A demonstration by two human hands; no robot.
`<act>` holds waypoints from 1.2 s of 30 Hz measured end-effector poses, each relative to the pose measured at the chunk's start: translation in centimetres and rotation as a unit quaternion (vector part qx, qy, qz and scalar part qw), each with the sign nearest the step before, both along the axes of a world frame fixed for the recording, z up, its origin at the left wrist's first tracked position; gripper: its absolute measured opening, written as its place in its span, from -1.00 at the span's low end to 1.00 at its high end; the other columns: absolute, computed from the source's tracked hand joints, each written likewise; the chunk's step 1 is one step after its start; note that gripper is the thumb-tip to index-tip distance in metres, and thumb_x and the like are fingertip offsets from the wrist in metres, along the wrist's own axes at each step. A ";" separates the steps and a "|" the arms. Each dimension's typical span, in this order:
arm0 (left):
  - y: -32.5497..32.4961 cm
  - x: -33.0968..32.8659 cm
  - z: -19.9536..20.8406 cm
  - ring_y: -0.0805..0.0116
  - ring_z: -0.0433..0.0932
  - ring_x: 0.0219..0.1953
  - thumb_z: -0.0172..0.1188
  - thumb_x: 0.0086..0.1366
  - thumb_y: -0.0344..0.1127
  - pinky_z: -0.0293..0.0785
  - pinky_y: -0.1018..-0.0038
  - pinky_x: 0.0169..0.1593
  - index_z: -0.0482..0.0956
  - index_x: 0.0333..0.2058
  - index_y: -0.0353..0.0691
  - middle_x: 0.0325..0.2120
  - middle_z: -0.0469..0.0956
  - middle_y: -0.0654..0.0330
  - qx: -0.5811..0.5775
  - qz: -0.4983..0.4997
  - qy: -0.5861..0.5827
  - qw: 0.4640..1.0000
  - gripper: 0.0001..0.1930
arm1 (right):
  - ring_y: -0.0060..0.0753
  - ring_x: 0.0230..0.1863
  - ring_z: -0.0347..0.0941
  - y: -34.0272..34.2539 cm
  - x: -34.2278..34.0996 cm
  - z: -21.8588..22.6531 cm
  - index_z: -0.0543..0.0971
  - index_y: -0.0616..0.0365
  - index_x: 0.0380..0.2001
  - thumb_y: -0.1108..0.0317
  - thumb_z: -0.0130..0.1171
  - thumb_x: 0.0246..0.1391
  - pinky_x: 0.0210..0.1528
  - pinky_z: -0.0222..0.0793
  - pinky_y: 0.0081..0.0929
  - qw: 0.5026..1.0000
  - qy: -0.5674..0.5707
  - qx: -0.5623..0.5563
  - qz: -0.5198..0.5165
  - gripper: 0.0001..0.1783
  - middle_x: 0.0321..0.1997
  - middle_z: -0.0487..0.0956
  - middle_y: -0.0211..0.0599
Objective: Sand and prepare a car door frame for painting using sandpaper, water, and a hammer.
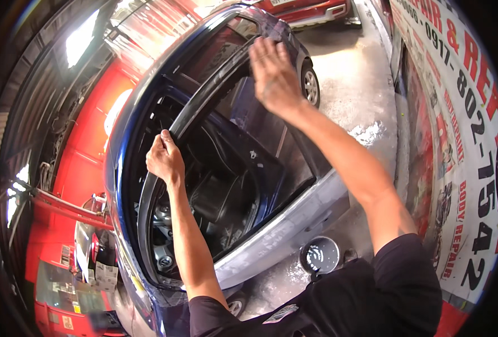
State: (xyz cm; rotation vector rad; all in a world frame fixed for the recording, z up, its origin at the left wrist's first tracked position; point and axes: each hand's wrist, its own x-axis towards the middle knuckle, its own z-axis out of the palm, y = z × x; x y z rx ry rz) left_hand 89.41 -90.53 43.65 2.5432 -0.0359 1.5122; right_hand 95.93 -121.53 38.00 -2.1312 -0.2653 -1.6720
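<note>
A dark blue car (pixel 117 160) stands before me with its front door swung out. My left hand (pixel 166 159) is wrapped around the black window frame (pixel 201 101) of that door. Farther along, my right hand (pixel 276 78) lies with fingers stretched out against the frame's upper far end. Its fingers are slightly smeared by motion, and whether a thin sheet lies under the palm is hidden. The lower door panel (pixel 283 222) is dull grey with whitish patches. Through the window opening show the dark seat (pixel 221 196) and the steering wheel area.
A dark bucket (pixel 302 264) of liquid with pale foam stands on the wet floor by the door. A lettered banner (pixel 457 140) hangs along the right wall. A red vehicle (pixel 311 14) is parked beyond. Red walls and a red bar (pixel 72 208) are on the left.
</note>
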 end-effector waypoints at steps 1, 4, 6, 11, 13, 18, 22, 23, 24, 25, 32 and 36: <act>0.0 -0.5 0.3 -0.08 0.59 -0.53 0.09 0.55 0.06 0.38 0.10 -0.39 0.57 -0.48 -0.24 -0.64 0.54 -0.02 -0.010 -0.003 0.000 1.000 -0.49 | 0.15 0.53 0.32 3.3 -1.0 -0.5 0.46 0.49 0.33 0.47 0.00 0.24 0.61 0.03 0.17 0.999 -0.003 -0.041 0.016 -0.41 0.45 0.43 0.30; 2.2 -0.3 0.2 -0.12 0.61 -0.51 0.09 0.55 0.06 0.40 0.08 -0.38 0.58 -0.48 -0.23 -0.63 0.56 -0.02 -0.017 0.020 0.028 0.999 -0.49 | 0.11 0.51 0.35 4.9 -1.4 0.2 0.47 0.51 0.31 0.51 0.02 0.21 0.59 0.07 0.19 0.994 -0.006 -0.085 0.067 -0.41 0.45 0.44 0.29; 2.2 -0.1 -0.3 -0.05 0.54 -0.53 0.07 0.55 0.10 0.37 0.11 -0.34 0.55 -0.48 -0.29 -0.63 0.51 -0.04 -0.011 0.008 -0.010 1.000 -0.44 | 0.17 0.49 0.37 -0.4 -0.6 1.4 0.47 0.52 0.30 0.49 0.00 0.22 0.58 0.11 0.19 0.994 0.060 -0.084 0.039 -0.41 0.44 0.45 0.28; 1.1 -0.8 0.3 -0.03 0.53 -0.53 0.07 0.55 0.09 0.34 0.12 -0.36 0.50 -0.50 -0.31 -0.63 0.49 -0.04 -0.021 0.005 0.012 1.000 -0.43 | 0.10 0.53 0.32 4.9 -1.1 0.3 0.51 0.51 0.27 0.37 -0.09 0.34 0.60 0.09 0.14 0.993 -0.010 -0.120 -0.001 -0.45 0.45 0.44 0.26; 1.4 -0.4 0.0 -0.03 0.47 -0.57 0.06 0.56 0.08 0.29 0.11 -0.39 0.48 -0.50 -0.30 -0.65 0.46 -0.03 -0.023 -0.023 -0.003 0.999 -0.43 | 0.01 0.55 0.31 3.7 -0.3 0.3 0.48 0.39 0.34 0.34 -0.09 0.35 0.63 0.03 0.15 0.992 0.006 -0.126 0.020 -0.43 0.49 0.44 0.09; 0.4 0.0 -0.4 -0.07 0.56 -0.56 0.08 0.55 0.07 0.35 0.11 -0.41 0.54 -0.50 -0.24 -0.68 0.48 -0.01 -0.002 0.005 0.003 1.000 -0.47 | 0.09 0.57 0.26 -0.1 1.3 0.6 0.42 0.39 0.40 0.37 -0.08 0.36 0.64 0.01 0.14 0.994 0.043 -0.074 -0.068 -0.40 0.53 0.39 0.09; 1.1 -0.7 0.0 -0.05 0.55 -0.57 0.08 0.56 0.08 0.34 0.11 -0.41 0.54 -0.49 -0.24 -0.68 0.48 -0.01 -0.010 0.006 0.001 1.000 -0.46 | 0.06 0.55 0.30 3.7 -0.3 0.5 0.44 0.34 0.39 0.48 -0.11 0.31 0.62 0.04 0.19 0.989 -0.003 -0.111 0.096 -0.41 0.51 0.42 0.07; 1.4 -0.7 0.0 -0.05 0.55 -0.57 0.08 0.56 0.08 0.34 0.12 -0.41 0.54 -0.49 -0.24 -0.67 0.48 -0.01 -0.009 0.004 0.006 1.000 -0.47 | 0.01 0.56 0.30 2.1 0.3 0.5 0.44 0.30 0.40 0.50 -0.10 0.29 0.63 0.02 0.20 0.992 0.008 -0.114 0.050 -0.39 0.52 0.42 0.00; 1.5 -0.5 -0.3 -0.04 0.54 -0.57 0.09 0.55 0.07 0.34 0.12 -0.41 0.54 -0.49 -0.24 -0.67 0.48 -0.01 -0.012 0.003 0.009 1.000 -0.48 | -0.04 0.56 0.30 -0.5 1.1 0.7 0.43 0.26 0.41 0.53 -0.09 0.27 0.64 -0.01 0.20 0.993 0.017 -0.120 0.004 -0.37 0.53 0.42 -0.06; 1.4 -0.2 -0.4 -0.05 0.54 -0.57 0.09 0.56 0.06 0.34 0.13 -0.41 0.55 -0.49 -0.24 -0.67 0.48 -0.01 -0.004 -0.005 -0.001 1.000 -0.48 | -0.09 0.57 0.29 -2.6 1.4 1.2 0.41 0.26 0.43 0.57 -0.05 0.22 0.66 -0.08 0.19 0.994 0.050 -0.098 -0.012 -0.33 0.54 0.40 -0.07; 1.0 -1.0 0.1 -0.06 0.58 -0.54 0.07 0.57 0.05 0.38 0.11 -0.40 0.57 -0.46 -0.23 -0.66 0.51 -0.01 0.000 -0.010 0.009 1.000 -0.49 | -0.04 0.47 0.43 -11.5 -1.2 -6.5 0.42 0.34 0.41 0.33 0.01 0.41 0.51 0.24 -0.32 0.912 0.226 0.234 0.249 -0.43 0.44 0.50 0.10; 2.2 -1.5 0.4 -0.08 0.61 -0.49 0.07 0.57 0.07 0.42 0.12 -0.36 0.61 -0.43 -0.20 -0.61 0.56 -0.02 -0.011 -0.021 0.036 0.999 -0.51 | -0.14 0.32 0.54 -14.7 -7.6 -20.6 0.52 0.44 0.29 0.33 0.03 0.37 0.40 0.34 -0.34 0.876 0.250 0.331 0.245 -0.47 0.25 0.65 0.08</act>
